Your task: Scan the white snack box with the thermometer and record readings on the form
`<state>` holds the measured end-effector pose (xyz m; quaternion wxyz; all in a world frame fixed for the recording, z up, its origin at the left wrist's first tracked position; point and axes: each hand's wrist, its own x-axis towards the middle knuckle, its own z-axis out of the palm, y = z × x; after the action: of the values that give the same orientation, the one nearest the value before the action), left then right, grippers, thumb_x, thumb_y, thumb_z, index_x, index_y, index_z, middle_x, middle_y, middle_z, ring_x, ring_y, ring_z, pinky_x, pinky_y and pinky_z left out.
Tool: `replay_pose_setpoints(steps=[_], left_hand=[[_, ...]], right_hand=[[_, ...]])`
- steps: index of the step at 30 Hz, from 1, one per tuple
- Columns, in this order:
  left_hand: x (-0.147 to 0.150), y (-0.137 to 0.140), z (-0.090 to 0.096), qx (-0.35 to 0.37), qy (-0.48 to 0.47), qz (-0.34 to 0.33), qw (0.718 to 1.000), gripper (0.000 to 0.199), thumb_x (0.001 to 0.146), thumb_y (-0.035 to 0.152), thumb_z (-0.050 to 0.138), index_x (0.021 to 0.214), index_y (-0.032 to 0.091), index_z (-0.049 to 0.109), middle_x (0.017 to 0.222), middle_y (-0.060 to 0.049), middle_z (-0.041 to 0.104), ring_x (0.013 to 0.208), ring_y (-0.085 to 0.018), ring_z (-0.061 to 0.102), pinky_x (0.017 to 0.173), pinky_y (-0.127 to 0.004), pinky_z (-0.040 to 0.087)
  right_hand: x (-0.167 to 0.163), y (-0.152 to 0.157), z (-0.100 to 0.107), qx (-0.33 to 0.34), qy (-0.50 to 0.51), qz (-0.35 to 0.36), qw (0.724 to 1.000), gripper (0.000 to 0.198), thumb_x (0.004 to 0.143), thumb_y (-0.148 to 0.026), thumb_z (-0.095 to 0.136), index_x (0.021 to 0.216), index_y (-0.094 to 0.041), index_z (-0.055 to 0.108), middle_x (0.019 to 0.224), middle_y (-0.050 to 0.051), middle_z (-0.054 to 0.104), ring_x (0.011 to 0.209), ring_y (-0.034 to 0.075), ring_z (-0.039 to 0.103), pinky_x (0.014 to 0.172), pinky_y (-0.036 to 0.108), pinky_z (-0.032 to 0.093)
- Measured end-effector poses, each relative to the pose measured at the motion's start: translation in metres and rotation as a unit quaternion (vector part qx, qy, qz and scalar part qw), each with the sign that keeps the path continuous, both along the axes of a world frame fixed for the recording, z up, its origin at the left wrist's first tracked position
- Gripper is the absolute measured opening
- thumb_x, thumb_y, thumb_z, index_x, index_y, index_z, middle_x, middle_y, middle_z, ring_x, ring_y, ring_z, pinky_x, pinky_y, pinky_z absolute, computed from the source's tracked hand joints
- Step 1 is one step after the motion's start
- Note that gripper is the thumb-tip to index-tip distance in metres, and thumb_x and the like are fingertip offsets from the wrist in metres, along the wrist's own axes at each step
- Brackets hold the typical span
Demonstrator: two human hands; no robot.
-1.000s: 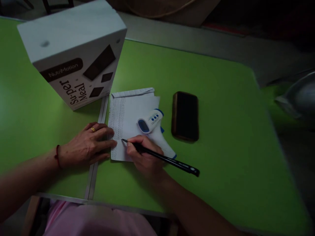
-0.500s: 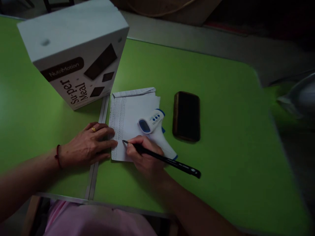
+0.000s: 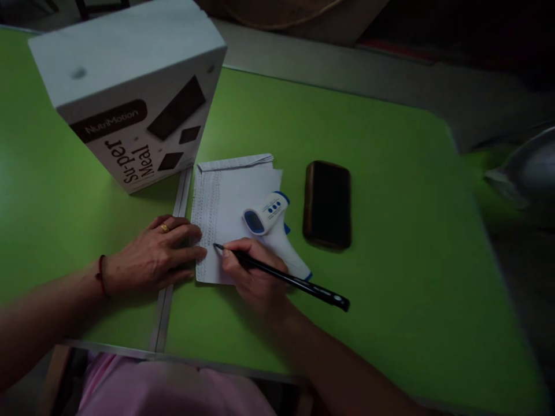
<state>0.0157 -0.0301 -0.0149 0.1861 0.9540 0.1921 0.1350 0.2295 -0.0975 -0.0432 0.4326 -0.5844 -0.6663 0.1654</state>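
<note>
My right hand (image 3: 255, 274) is closed round a long black pen (image 3: 299, 281), its tip at the written rows on the left part of a white notepad (image 3: 236, 185). Small handwriting fills columns along that left side. My left hand (image 3: 158, 254), with a gold ring and a red wrist cord, lies flat, fingers stretched out, fingertips on the pad's left edge. A white and blue infrared thermometer (image 3: 266, 214) rests on the pad's right side; its handle is partly hidden behind my right hand.
A tall white NutriMotion box (image 3: 130, 104) stands at the back left. Right of the notepad lies a dark phone in a brown case (image 3: 328, 205). The green table (image 3: 403, 260) has a metal seam (image 3: 165, 318) under my left wrist. A shiny grey object (image 3: 533, 167) sits beyond the right edge.
The pen's tip has shifted slightly up and left, and its back end has swung a little left and up. My left hand stays in place.
</note>
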Motion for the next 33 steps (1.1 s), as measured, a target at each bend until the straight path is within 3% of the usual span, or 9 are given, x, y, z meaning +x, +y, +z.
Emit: replay_pose_setpoints(steps=[14, 19, 23, 27, 33], left_hand=[[0.0, 0.0, -0.002, 0.003, 0.0, 0.002, 1.0, 0.031, 0.104, 0.038, 0.045, 0.12, 0.017, 0.062, 0.123, -0.014, 0.058, 0.117, -0.031, 0.051, 0.1, -0.047, 0.041], [0.0, 0.0, -0.002, 0.001, 0.006, 0.004, 1.0, 0.031, 0.104, 0.038, 0.045, 0.121, 0.018, 0.062, 0.123, -0.014, 0.058, 0.117, -0.031, 0.051, 0.101, -0.048, 0.041], [-0.001, 0.0, -0.001, 0.005, 0.013, 0.003, 1.0, 0.03, 0.104, 0.037, 0.047, 0.121, 0.018, 0.062, 0.123, -0.014, 0.058, 0.118, -0.031, 0.052, 0.1, -0.048, 0.042], [-0.001, 0.0, -0.001, 0.0, 0.007, 0.0, 1.0, 0.03, 0.103, 0.037, 0.048, 0.12, 0.017, 0.062, 0.122, -0.014, 0.058, 0.117, -0.032, 0.052, 0.099, -0.048, 0.043], [-0.001, -0.002, 0.001, -0.012, 0.005, 0.007, 1.0, 0.029, 0.103, 0.035, 0.049, 0.12, 0.016, 0.062, 0.123, -0.014, 0.058, 0.118, -0.032, 0.052, 0.1, -0.05, 0.042]], right_hand=[[0.0, -0.002, 0.002, 0.006, 0.005, -0.002, 1.0, 0.009, 0.089, -0.019, 0.057, 0.083, -0.021, 0.063, 0.064, -0.004, 0.065, 0.048, 0.01, 0.056, 0.047, 0.021, 0.046], [0.001, 0.0, 0.002, 0.048, -0.025, 0.012, 0.998, 0.012, 0.093, -0.017, 0.055, 0.097, -0.023, 0.065, 0.077, 0.0, 0.069, 0.067, 0.015, 0.066, 0.063, 0.027, 0.056], [0.008, 0.001, 0.003, 0.126, -0.106, 0.071, 0.984, 0.03, 0.093, -0.007, 0.054, 0.118, -0.02, 0.063, 0.092, 0.007, 0.066, 0.083, 0.018, 0.067, 0.073, 0.032, 0.059], [0.016, -0.003, 0.007, 0.099, -0.219, 0.055, 0.969, 0.048, 0.096, -0.004, 0.045, 0.141, -0.021, 0.051, 0.108, 0.011, 0.062, 0.099, 0.024, 0.067, 0.077, 0.036, 0.061], [0.018, 0.0, 0.013, 0.16, -0.277, 0.032, 0.947, 0.054, 0.092, 0.004, 0.046, 0.142, -0.017, 0.049, 0.106, 0.013, 0.061, 0.094, 0.022, 0.066, 0.071, 0.032, 0.06]])
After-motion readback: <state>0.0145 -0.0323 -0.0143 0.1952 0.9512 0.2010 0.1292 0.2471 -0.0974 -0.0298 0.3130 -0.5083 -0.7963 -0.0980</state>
